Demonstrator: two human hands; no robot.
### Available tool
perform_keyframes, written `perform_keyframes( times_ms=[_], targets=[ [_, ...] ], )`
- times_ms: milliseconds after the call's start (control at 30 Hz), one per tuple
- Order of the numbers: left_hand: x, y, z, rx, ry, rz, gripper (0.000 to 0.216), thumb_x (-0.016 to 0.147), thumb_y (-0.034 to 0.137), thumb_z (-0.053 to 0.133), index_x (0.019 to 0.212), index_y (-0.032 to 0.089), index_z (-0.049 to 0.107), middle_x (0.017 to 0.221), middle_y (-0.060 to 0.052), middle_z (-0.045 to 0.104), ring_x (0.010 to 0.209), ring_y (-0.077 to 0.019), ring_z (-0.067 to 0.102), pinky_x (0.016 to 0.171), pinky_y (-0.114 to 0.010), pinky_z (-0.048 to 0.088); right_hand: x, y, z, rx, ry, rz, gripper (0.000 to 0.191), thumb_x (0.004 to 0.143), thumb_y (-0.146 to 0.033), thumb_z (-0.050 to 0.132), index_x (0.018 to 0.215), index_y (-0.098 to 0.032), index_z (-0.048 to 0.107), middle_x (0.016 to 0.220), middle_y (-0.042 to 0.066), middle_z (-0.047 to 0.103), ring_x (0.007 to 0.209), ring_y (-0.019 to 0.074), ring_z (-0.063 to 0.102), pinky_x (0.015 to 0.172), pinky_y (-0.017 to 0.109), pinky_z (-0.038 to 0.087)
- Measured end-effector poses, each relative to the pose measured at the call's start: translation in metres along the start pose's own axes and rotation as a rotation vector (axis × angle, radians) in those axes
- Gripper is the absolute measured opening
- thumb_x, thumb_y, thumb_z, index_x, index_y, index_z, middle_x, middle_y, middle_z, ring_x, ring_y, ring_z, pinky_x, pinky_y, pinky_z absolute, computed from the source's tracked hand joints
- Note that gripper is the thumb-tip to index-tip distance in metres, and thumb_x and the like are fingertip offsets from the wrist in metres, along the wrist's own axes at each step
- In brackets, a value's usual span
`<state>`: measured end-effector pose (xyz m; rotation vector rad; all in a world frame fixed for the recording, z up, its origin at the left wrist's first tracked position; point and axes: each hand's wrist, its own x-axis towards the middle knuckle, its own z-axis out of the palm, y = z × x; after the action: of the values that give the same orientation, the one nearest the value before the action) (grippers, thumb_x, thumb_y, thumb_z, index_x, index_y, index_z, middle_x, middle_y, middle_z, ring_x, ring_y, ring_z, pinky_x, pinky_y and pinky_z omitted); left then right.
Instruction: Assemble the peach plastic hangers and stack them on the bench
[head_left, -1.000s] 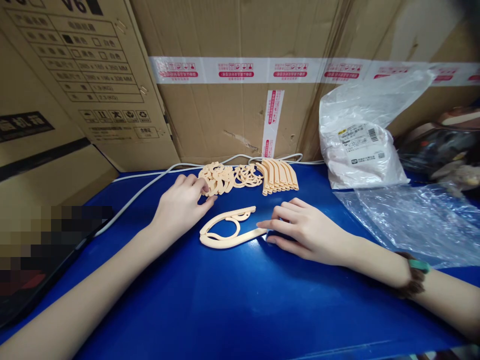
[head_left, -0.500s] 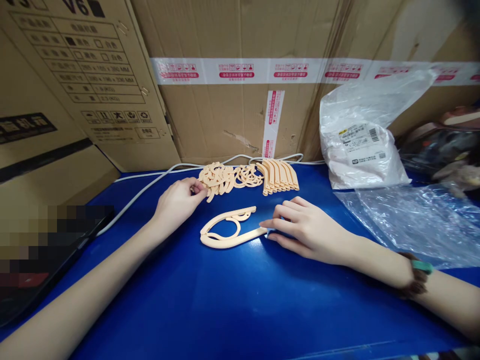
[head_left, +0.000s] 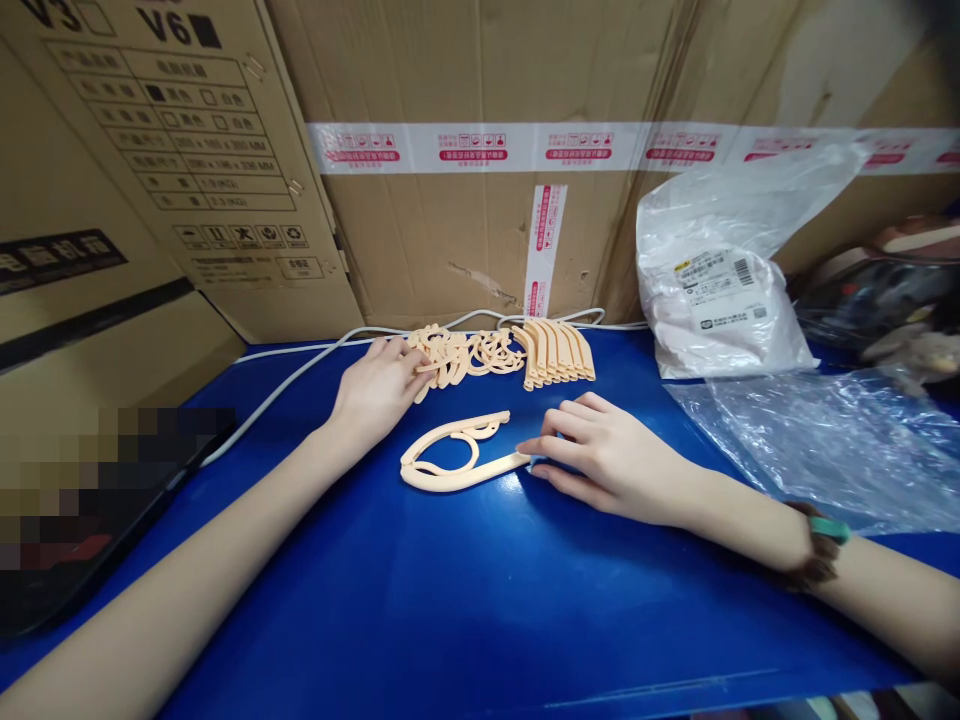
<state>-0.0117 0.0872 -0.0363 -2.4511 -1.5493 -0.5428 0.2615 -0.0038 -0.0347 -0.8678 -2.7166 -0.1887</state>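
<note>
A cream plastic loop-shaped piece lies flat on the blue table top. My right hand rests beside it, fingers stretched, fingertips touching its right end. Farther back my left hand reaches into a heap of small cream plastic parts, its fingers pinched on one of them. Right of the heap stands a neat row of curved cream strips.
Cardboard boxes wall the back and left. A white cable runs along the table's back edge. A white labelled bag and clear plastic sheeting lie at the right. A dark flat object lies at the left.
My left hand has moved farther back and right, deeper into the heap of small parts. My right hand has stayed at the end of the loop piece.
</note>
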Motion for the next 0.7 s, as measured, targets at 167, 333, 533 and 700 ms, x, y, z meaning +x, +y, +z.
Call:
perform_keyframes(
  times_ms=[167, 333, 533, 700],
  targets=[
    [0.001, 0.000, 0.000, -0.126, 0.027, -0.098, 0.021, 0.088, 0.035, 0.050, 0.089, 0.020, 0.065, 0.098, -0.008, 0.065, 0.101, -0.0285, 0.054, 0.073, -0.034, 0.044, 0.000, 0.000, 0.000, -0.011, 0.005, -0.006, 0.031, 0.099, -0.031, 0.041, 0.111, -0.017, 0.066, 0.088, 0.006, 0.059, 0.076, 0.0185, 0.048, 0.072, 0.033, 0.031],
    [0.001, 0.006, -0.006, -0.371, 0.084, -0.333, 0.025, 0.083, 0.042, 0.054, 0.084, 0.018, 0.064, 0.074, -0.004, 0.063, 0.074, -0.0229, 0.059, 0.060, -0.029, 0.038, -0.001, 0.000, -0.001, 0.014, 0.008, 0.026, 0.030, 0.099, -0.032, 0.041, 0.111, -0.018, 0.065, 0.089, 0.006, 0.060, 0.078, 0.0184, 0.051, 0.073, 0.033, 0.034],
    [-0.019, 0.060, -0.023, -0.766, -0.017, -0.360, 0.035, 0.080, 0.050, 0.056, 0.074, 0.016, 0.062, 0.068, -0.001, 0.063, 0.061, -0.0144, 0.055, 0.054, -0.023, 0.038, -0.001, -0.007, -0.004, 0.136, 0.125, 0.138, 0.049, 0.098, -0.035, 0.045, 0.144, -0.019, 0.035, 0.121, 0.011, 0.057, 0.107, 0.0218, 0.053, 0.088, 0.036, 0.040],
    [-0.043, 0.096, -0.031, -0.945, -0.194, -0.196, 0.025, 0.081, 0.039, 0.060, 0.068, 0.018, 0.057, 0.058, 0.004, 0.051, 0.054, -0.0107, 0.044, 0.052, -0.022, 0.031, -0.001, -0.006, -0.003, 0.244, 0.199, 0.203, 0.053, 0.097, -0.038, 0.047, 0.144, -0.021, 0.030, 0.133, 0.011, 0.051, 0.120, 0.0222, 0.048, 0.099, 0.036, 0.038]
  ],
)
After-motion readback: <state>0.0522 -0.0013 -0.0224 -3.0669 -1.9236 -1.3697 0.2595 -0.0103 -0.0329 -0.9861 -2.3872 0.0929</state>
